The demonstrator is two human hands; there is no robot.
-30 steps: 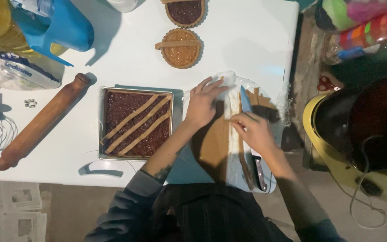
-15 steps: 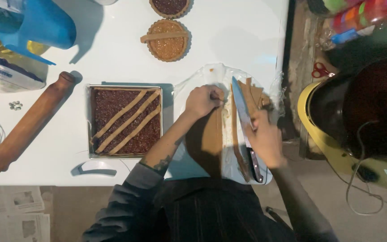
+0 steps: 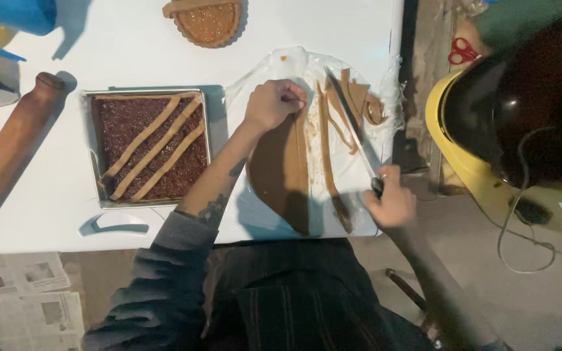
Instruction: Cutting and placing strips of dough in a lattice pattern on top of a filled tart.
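Newspaper (image 3: 24,299) is seen on the floor at near left, below the white surface (image 3: 125,52). A white cutter (image 3: 115,225) lies near the surface's near edge. The right hand (image 3: 393,203) is closed around the dark handle of a knife (image 3: 352,127), whose blade runs far-left over the plastic sheet (image 3: 255,91). A rolled dough sheet (image 3: 281,172) lies on the plastic, with a cut dough strip (image 3: 328,159) just right of it. The left hand (image 3: 273,104) is rested on the dough's far end, fingers (image 3: 294,99) curled and pinched at the dough edge. Dough scraps (image 3: 359,97) are piled at the far right of the plastic. A square baking tin (image 3: 147,146) with dark filling and three diagonal strips sits left of the dough. A rolling pin (image 3: 11,149) lies further left. A round tart (image 3: 206,19) sits at the far edge. A dark bowl in a yellow base (image 3: 521,110) stands right of the surface.
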